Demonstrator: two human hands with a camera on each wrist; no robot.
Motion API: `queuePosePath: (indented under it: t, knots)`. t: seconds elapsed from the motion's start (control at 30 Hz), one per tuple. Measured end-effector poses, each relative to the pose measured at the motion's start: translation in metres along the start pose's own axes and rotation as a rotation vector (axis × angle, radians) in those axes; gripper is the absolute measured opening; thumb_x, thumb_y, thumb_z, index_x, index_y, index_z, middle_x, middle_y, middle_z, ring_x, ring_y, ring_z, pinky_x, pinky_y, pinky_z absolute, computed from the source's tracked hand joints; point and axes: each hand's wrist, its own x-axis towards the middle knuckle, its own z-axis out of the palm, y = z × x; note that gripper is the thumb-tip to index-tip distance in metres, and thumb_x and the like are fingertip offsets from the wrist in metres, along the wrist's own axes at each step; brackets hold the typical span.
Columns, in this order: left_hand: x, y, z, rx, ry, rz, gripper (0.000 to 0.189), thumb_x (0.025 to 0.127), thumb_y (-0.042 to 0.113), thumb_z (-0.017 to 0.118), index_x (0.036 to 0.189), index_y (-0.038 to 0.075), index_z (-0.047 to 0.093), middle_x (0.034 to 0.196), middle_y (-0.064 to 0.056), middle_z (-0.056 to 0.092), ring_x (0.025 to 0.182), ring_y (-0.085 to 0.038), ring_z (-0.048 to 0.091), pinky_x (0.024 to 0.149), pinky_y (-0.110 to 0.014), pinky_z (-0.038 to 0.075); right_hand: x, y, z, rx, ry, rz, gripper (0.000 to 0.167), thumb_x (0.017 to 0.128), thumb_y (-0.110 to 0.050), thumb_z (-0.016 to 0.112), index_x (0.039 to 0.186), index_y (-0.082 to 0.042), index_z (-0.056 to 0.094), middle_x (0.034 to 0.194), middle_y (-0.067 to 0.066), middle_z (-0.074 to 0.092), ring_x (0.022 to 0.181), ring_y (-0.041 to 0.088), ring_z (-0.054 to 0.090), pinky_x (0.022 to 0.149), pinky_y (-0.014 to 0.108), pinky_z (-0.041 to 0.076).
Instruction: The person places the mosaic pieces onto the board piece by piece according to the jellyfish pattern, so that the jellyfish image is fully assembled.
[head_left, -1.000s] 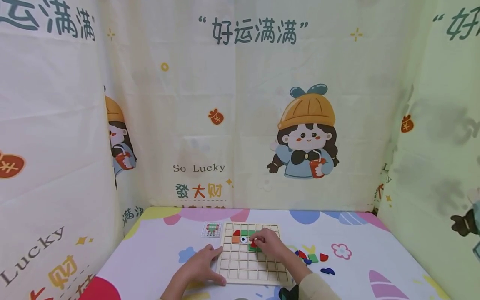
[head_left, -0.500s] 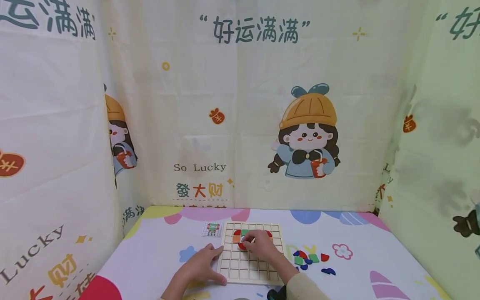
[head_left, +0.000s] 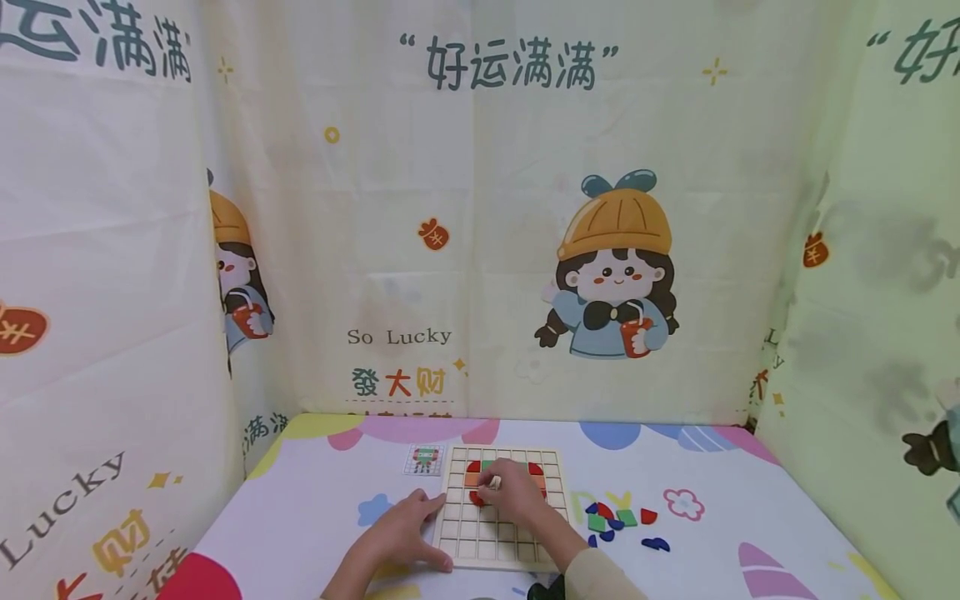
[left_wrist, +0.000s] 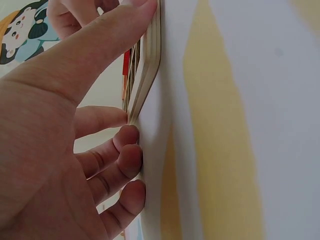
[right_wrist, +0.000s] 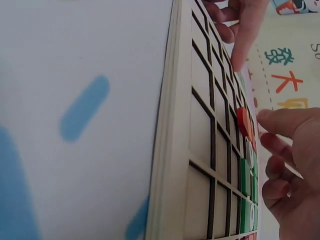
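Observation:
A wooden grid board (head_left: 459, 537) lies on the table, with red, orange and green pieces set in its upper cells. My left hand (head_left: 401, 533) steadies its near left corner, thumb and index finger stretched along the edge (left_wrist: 150, 60) and the other fingers loosely bent. Over the board, my right hand (head_left: 517, 493) has its fingertips right at a rounded red piece (head_left: 476, 499) in the third row. From the right wrist side, that red piece (right_wrist: 243, 121) sits in the grid just beside the fingertips, uncovered. The hand hides the middle pieces; white eye pieces (right_wrist: 251, 154) show there.
Left of the board's far corner lies a small pattern card (head_left: 425, 460). Loose pieces are scattered to the right, among them a green square (head_left: 627, 517), a red piece (head_left: 648, 516) and dark blue pieces (head_left: 656, 544). Printed curtains (head_left: 480, 250) surround the table.
My right hand has brought the red piece leftward across the board to the third row's left side, uncovering red and orange pieces on the right. My left hand stays at the corner.

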Motion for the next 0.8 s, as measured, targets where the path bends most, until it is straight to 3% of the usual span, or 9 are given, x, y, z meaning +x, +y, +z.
queuePosePath:
  t: [0.13,0.3,0.53,0.8]
  knots:
    - [0.001,-0.001,0.0,-0.004,-0.005,0.001,0.1,0.059,0.057,0.085,0.143,0.015,0.049,0.096,-0.001,0.046,0.087,-0.018,0.046,0.073,-0.035,0.04,-0.001,0.002,-0.001,0.003,-0.056,-0.021,0.009,0.084,-0.014,0.074,0.088,-0.022,0.075,0.094,-0.009,0.064,0.081,0.014,0.053,0.067,0.023,0.043]
    - [0.0,-0.001,0.0,0.003,-0.002,0.007,0.101,0.058,0.058,0.084,0.143,0.015,0.049,0.096,0.0,0.046,0.086,-0.017,0.046,0.073,-0.035,0.04,0.0,0.006,0.0,-0.015,-0.067,-0.043,0.01,0.083,-0.014,0.074,0.083,-0.023,0.076,0.092,-0.012,0.064,0.081,0.011,0.053,0.068,0.023,0.044]
    - [-0.001,0.001,-0.002,0.005,-0.004,0.016,0.102,0.059,0.059,0.084,0.144,0.016,0.048,0.098,0.0,0.046,0.087,-0.017,0.046,0.072,-0.034,0.039,0.001,0.001,0.005,-0.097,-0.021,-0.029,0.009,0.083,-0.016,0.075,0.083,-0.025,0.077,0.097,-0.011,0.068,0.099,0.014,0.059,0.091,0.041,0.05]
    - [0.0,0.001,0.0,0.007,-0.008,0.01,0.101,0.059,0.058,0.084,0.144,0.017,0.047,0.098,-0.001,0.046,0.087,-0.017,0.046,0.072,-0.034,0.039,0.004,-0.006,0.009,-0.152,0.001,-0.013,0.006,0.082,-0.018,0.077,0.082,-0.024,0.077,0.089,-0.012,0.067,0.092,0.012,0.058,0.087,0.039,0.051]
